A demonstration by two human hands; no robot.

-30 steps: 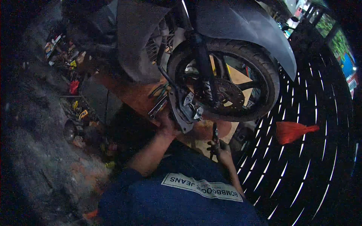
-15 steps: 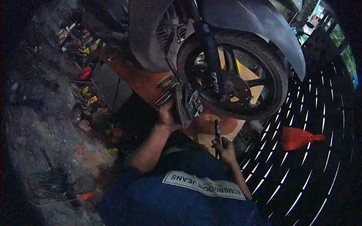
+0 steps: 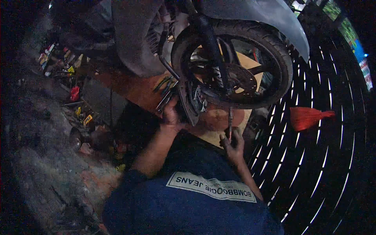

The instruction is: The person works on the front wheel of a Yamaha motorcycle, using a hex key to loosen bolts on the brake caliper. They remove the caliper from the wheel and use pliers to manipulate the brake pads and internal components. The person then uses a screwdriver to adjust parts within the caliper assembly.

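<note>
A motorcycle front wheel [image 3: 276, 51] with a brake disc [image 3: 239, 80] and a grey mudguard [image 3: 274, 19] stands above me. My left hand [image 3: 171, 116] grips a dark metal part [image 3: 191, 102] at the wheel's lower left, beside the fork [image 3: 211, 51]. My right hand [image 3: 234, 145] holds a long thin tool [image 3: 230, 119] upright, its tip up at the tyre's lower edge. My blue shirt [image 3: 188, 203] fills the bottom of the view.
Several wrenches [image 3: 164, 89] lie on an orange-brown board [image 3: 133, 88] left of the wheel. Small tools and parts [image 3: 74, 94] are scattered on the dim ground at the left. A red brush [image 3: 309, 117] lies on a slatted metal grate [image 3: 333, 164] at the right.
The view has slid, so the wheel sits higher and further right. My left hand stays on the dark part. My right hand has raised the thin tool slightly toward the tyre.
</note>
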